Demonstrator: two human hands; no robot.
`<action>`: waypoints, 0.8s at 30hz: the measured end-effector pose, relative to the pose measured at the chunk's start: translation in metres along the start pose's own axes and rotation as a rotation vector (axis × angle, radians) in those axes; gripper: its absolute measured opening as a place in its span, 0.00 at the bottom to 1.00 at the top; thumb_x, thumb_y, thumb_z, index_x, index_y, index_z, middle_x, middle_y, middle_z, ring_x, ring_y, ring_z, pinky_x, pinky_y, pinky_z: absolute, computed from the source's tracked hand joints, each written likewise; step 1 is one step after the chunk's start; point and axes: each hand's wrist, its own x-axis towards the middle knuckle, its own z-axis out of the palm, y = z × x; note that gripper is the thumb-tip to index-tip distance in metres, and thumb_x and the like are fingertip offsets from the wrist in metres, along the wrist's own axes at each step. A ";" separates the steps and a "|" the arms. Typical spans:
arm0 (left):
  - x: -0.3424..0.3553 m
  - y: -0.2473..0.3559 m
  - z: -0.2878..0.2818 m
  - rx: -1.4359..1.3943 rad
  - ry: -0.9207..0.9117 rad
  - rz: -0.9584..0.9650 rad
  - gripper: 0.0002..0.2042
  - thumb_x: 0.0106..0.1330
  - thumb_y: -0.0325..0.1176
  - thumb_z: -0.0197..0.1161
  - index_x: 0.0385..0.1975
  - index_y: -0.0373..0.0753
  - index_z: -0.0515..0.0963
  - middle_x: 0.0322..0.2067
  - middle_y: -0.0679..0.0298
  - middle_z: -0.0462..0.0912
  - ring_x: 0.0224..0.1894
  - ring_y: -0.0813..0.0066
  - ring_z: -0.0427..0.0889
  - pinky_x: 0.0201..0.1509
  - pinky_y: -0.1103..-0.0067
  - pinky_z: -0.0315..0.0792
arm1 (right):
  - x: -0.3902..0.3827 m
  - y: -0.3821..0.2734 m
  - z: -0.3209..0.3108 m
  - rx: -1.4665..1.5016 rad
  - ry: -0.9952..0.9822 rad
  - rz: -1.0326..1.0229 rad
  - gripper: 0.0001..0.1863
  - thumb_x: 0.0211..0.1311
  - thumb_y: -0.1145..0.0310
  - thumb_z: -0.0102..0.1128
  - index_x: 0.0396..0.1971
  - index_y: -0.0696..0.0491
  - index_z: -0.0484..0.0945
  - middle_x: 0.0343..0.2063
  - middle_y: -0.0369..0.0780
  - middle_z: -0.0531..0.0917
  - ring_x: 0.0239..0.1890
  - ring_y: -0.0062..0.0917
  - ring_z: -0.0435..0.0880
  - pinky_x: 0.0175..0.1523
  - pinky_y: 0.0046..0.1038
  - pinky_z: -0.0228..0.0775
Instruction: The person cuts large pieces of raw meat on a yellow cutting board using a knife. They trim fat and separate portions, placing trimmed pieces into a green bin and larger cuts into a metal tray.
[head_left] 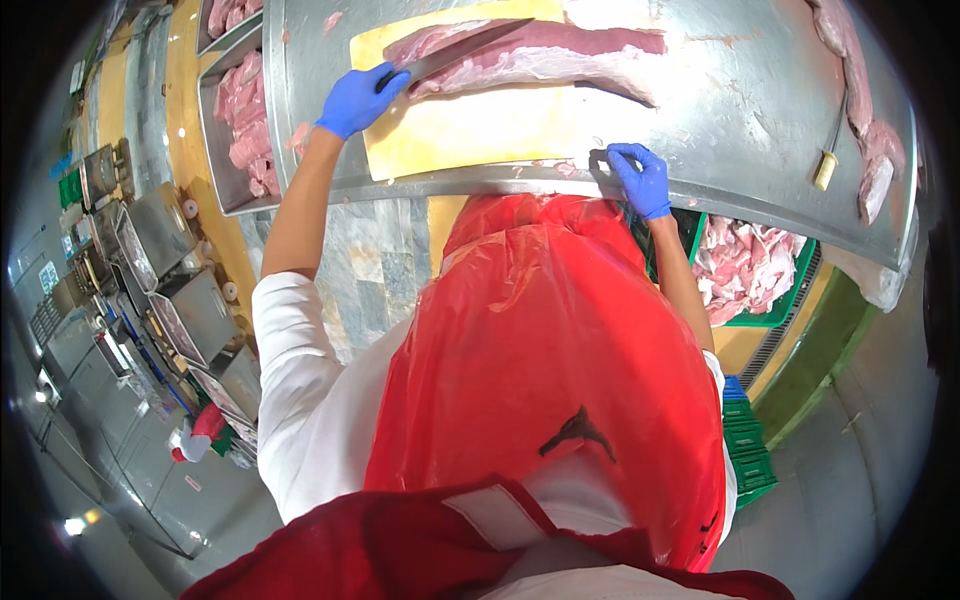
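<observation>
blue gloves on both of mine: l hand (365, 100) is clamped on the dark handle of a long knife (470, 50), up by the l end of the board, blade slanting up & to the rt across the meat slab (560, 70); can't tell if the edge is into it or just over it. slab's pink w/ a pale fatty side, lying lengthwise on the far part of a yellow cutting board (470, 130), which sits flat on the steel worktop (740, 130). r hand (640, 180) is at the near edge, well apart from the slab, fingers bent; can't tell if they're closed on anything. few small scraps (565, 169) nr the board's front edge. far rt: long strip of meat (860, 110) & a thin tool w/ a pale handle (825, 170) just beside it. off to my l, metal tray (250, 207) w/ pink meat pcs (242, 120). below the worktop on my rt, green crate (803, 275) full of pale trimmings (745, 265). i've got a red plastic apron (540, 340) on over white sleeves (300, 340).
</observation>
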 end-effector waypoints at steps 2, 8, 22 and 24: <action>0.004 0.009 0.003 0.044 -0.037 -0.009 0.23 0.71 0.58 0.53 0.39 0.41 0.80 0.25 0.48 0.81 0.29 0.45 0.81 0.36 0.61 0.73 | 0.007 -0.008 0.006 -0.052 -0.057 -0.030 0.11 0.63 0.68 0.65 0.40 0.59 0.86 0.36 0.43 0.88 0.40 0.26 0.87 0.48 0.28 0.77; 0.000 0.016 0.020 0.047 0.023 0.043 0.24 0.71 0.59 0.51 0.37 0.42 0.79 0.26 0.48 0.83 0.31 0.44 0.82 0.38 0.58 0.76 | 0.039 -0.040 0.023 -0.104 -0.113 -0.164 0.11 0.63 0.67 0.66 0.41 0.58 0.86 0.37 0.42 0.89 0.41 0.25 0.86 0.50 0.28 0.76; -0.047 0.022 0.077 -0.128 0.282 -0.157 0.22 0.71 0.56 0.54 0.35 0.40 0.78 0.24 0.49 0.82 0.30 0.46 0.82 0.35 0.60 0.74 | 0.157 -0.096 0.108 -0.969 0.244 -0.948 0.28 0.50 0.60 0.68 0.51 0.58 0.75 0.39 0.48 0.82 0.42 0.46 0.82 0.50 0.38 0.78; -0.047 0.024 0.079 -0.159 0.287 -0.182 0.22 0.71 0.56 0.54 0.34 0.40 0.78 0.24 0.49 0.82 0.30 0.46 0.82 0.35 0.60 0.74 | 0.173 -0.088 0.104 -0.922 0.058 -0.701 0.37 0.45 0.53 0.71 0.57 0.53 0.74 0.45 0.48 0.82 0.49 0.43 0.81 0.57 0.38 0.74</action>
